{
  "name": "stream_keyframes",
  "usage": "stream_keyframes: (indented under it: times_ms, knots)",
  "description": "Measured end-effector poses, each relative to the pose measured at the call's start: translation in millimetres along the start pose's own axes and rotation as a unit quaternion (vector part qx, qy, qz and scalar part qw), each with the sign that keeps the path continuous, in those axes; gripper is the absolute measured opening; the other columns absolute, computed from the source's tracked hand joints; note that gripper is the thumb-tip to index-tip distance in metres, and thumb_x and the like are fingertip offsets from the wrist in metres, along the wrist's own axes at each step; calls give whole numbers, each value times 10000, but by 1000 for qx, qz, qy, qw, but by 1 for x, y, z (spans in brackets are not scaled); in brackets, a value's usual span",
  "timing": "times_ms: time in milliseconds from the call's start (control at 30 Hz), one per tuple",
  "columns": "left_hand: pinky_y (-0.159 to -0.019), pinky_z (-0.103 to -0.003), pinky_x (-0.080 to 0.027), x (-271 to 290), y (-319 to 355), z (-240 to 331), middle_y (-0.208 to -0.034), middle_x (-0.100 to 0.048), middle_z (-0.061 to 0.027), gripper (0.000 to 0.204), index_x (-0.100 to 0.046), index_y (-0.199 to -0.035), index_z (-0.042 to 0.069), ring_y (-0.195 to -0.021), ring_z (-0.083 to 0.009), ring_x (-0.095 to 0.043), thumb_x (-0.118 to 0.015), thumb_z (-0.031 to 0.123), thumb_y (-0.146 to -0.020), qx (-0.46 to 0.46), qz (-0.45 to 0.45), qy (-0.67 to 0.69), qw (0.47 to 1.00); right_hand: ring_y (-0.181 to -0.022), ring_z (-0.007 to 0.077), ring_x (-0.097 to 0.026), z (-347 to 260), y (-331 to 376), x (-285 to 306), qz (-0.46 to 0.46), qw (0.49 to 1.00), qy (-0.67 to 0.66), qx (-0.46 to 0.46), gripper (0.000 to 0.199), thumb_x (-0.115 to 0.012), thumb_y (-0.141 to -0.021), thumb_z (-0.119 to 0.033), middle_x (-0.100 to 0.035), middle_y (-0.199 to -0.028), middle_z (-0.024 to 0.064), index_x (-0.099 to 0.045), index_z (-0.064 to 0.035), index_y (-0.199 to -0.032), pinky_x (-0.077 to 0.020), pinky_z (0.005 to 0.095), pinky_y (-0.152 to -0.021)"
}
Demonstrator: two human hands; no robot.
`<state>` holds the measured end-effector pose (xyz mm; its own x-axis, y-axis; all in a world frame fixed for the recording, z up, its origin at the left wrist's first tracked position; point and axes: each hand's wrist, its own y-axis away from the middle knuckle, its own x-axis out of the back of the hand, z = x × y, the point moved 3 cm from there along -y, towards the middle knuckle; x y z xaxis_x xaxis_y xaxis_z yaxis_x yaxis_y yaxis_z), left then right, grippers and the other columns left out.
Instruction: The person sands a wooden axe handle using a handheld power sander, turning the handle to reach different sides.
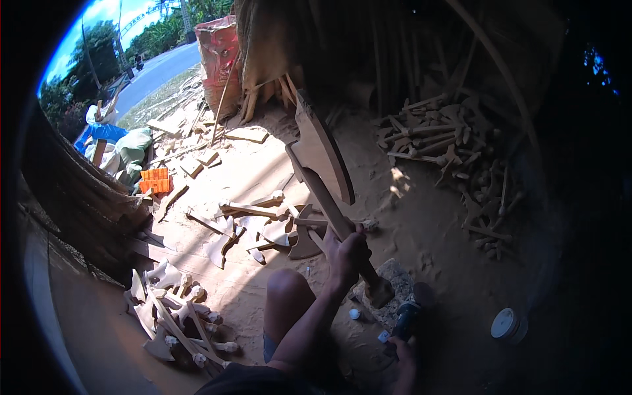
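A carved wooden axe (pixel 322 151) stands tilted up in front of me, its broad blade at the far end. My left hand (pixel 347 253) is wrapped round its handle, below the blade. Low on the right, my right hand (pixel 403 355) grips the body of a dark green angle grinder (pixel 407 318). A round disc shows dimly at the grinder's far end. The grinder's head is close beside the butt of the axe handle; whether they touch I cannot tell. Behind the axe's lower end sits a rough, pale block (pixel 395 275).
Several wooden axes (pixel 220 247) lie on the dusty ground ahead, with another pile (pixel 174 309) at the near left. A large heap of carved pieces (pixel 454 135) fills the far right. A white round container (pixel 505 324) stands at right, a red sack (pixel 218 62) at the back.
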<state>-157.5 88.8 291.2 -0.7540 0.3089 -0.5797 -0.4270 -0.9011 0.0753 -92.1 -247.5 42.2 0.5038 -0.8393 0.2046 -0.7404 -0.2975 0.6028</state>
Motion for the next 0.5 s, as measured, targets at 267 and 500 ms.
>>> stream_keyframes:
  times_ms: [267,500]
  knots:
    - [-504,-304,-460,9,16,-19,-906,-612,-100,235,-469,-1049,57,-583,-137,-497,-607,108,-867,77,-26,168,982,-959,286,-694,-1,-11,-17,-286,799,-508,-146,500,-716,-932,-436,-682,-1119,116,-609,-79,-1265,-593,505,-832]
    - [-533,-310,-476,-3,8,-26,-820,-565,-43,221,-459,-1060,73,-584,-118,-506,-629,151,-943,77,13,110,991,-990,275,-685,-29,26,24,-102,877,-465,64,568,-784,-866,-360,-665,-1154,118,-572,-68,-1304,-589,464,-862]
